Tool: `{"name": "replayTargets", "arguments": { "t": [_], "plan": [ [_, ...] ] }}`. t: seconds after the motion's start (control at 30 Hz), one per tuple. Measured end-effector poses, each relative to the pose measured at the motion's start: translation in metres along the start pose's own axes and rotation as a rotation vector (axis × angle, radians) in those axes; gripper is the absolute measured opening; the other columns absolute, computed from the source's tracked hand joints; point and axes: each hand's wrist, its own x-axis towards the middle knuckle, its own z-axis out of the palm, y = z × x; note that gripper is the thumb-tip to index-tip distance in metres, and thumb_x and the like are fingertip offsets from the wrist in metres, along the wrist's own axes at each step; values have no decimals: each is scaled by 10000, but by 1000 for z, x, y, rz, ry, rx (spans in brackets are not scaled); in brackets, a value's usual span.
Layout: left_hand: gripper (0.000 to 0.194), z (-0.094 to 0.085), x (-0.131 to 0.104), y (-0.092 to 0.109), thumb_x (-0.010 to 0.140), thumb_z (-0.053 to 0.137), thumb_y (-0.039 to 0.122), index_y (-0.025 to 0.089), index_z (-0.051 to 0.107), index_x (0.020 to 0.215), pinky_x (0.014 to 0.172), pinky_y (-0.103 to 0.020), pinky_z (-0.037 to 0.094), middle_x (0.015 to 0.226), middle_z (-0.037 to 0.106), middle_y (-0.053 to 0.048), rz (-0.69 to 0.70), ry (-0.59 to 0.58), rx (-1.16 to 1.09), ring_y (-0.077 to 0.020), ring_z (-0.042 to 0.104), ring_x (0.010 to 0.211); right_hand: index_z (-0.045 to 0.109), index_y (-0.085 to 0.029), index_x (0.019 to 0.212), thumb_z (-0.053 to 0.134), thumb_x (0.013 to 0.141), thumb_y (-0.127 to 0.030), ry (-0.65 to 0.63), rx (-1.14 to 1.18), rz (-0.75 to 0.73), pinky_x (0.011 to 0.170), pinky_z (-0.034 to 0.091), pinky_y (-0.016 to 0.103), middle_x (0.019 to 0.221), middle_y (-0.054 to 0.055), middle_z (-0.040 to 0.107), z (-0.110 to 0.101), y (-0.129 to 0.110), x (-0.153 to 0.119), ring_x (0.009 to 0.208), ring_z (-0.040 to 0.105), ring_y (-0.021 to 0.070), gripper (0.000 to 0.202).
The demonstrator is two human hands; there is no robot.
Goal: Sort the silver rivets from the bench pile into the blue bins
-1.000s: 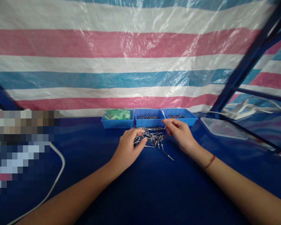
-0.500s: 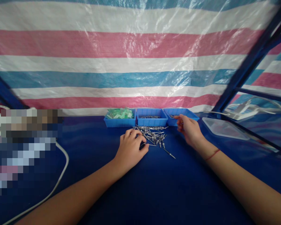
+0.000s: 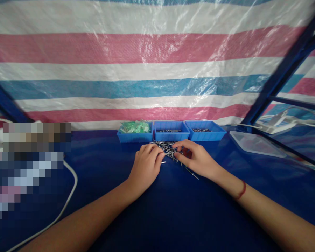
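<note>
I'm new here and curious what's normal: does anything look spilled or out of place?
Loose metal pins lie in a jumbled heap on the blue table, in front of the three blue bins, not inside them, and one pin lies apart, near the right hand. Nothing looks visibly damaged.

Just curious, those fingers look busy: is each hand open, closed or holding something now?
Left hand: fingertips close together at the metal pins; grip can't be told.
Right hand: open, thumb and forefinger apart.
</note>
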Motion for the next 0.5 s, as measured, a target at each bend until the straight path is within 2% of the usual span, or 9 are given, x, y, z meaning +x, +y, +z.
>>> {"name": "replayTargets", "arguments": {
  "t": [0.13, 0.23, 0.5],
  "plan": [
    [180, 1, 1, -2, 922, 415, 234, 187, 583, 877, 841, -356, 417, 980, 595, -44, 33, 21, -68, -199, 521, 946, 665, -194, 860, 608, 769, -284, -11, 47, -66, 574, 447, 270, 811, 38, 632, 3, -2, -2, 589, 531, 118, 140],
    [180, 1, 1, -2, 924, 407, 229, 192, 576, 874, 841, -353, 415, 971, 593, -42, 45, 30, -98, -196, 520, 939, 657, -196, 800, 609, 781, -306, 18, 106, -59, 560, 439, 266, 804, 37, 639, 3, -4, -3, 601, 537, 121, 121],
    [170, 0, 1, -1, 927, 399, 220, 190, 560, 882, 848, -343, 409, 968, 583, -42, 42, 33, -144, -191, 517, 942, 651, -180, 788, 641, 751, -323, 50, 130, -11, 558, 427, 265, 779, 28, 628, 4, -2, -3, 580, 509, 112, 148]
  ]
}}
